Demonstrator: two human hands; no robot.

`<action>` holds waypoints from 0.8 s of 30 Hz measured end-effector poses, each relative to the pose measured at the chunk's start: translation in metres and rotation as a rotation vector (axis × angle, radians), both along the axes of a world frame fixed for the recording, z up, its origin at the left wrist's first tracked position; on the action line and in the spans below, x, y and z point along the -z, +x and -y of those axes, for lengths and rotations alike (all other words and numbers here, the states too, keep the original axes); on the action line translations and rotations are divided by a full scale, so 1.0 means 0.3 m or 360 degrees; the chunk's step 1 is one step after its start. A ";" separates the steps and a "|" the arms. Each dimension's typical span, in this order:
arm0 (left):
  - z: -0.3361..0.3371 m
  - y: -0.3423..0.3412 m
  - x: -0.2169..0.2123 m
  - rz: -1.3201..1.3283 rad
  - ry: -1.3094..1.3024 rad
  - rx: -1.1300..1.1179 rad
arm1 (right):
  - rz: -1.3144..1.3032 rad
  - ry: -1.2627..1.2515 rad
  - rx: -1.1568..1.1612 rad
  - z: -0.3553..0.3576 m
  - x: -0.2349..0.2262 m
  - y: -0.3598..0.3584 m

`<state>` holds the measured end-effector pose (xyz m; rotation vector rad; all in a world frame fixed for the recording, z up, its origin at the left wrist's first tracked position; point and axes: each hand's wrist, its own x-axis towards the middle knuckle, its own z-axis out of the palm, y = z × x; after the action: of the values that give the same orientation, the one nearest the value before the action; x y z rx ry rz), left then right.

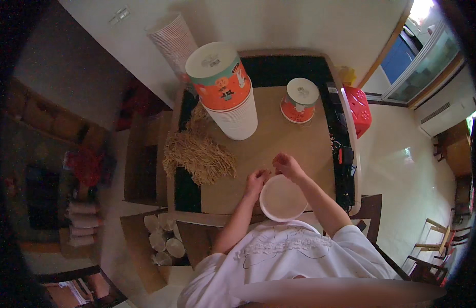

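Note:
A round white tub (283, 201) is at the table's near edge, against my shirt, its open top facing up. At its far left rim my left hand (257, 183) is closed, fingertips pressed together. My right hand (288, 165) is closed in a pinch just beyond the far rim. What either hand pinches is too small to make out. Left of my hands lies a heap of tan cords (199, 156). Behind it rises a tall stack of paper buckets (230, 113), the top one orange and green and upside down. A shorter upturned printed bucket (299, 101) stands at the right.
Another tall stack of white tubs (172, 43) leans by the wall. An open carton with several clear-wrapped pale rolls or cups (166, 241) sits on the floor at the left. Black cables and a power strip (346, 156) run along the table's right edge, near a red stool (357, 110).

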<state>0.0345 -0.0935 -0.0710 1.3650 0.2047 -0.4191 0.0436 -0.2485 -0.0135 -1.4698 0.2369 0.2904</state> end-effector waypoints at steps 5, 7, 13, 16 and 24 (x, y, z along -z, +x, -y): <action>0.006 0.027 0.024 0.0005 0.0181 0.0109 | -0.0286 0.0349 0.0153 -0.002 0.008 -0.004; 0.017 0.026 0.008 0.0082 0.0183 0.0043 | 0.0080 -0.0626 -0.0175 -0.002 0.016 -0.001; 0.038 0.020 -0.049 0.0613 0.0543 0.0166 | -0.0004 -0.0256 0.0081 0.002 0.044 0.021; 0.047 0.031 -0.058 0.0604 0.0479 0.0188 | 0.0191 -0.0128 -0.0017 0.010 0.048 0.018; 0.052 0.054 -0.022 0.0500 0.0518 0.0155 | 0.0353 -0.0019 0.0136 0.053 0.006 0.049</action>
<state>0.0507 -0.1091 -0.0644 1.7448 -0.0568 -0.2529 0.0584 -0.2644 -0.0153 -1.4859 0.1223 0.0557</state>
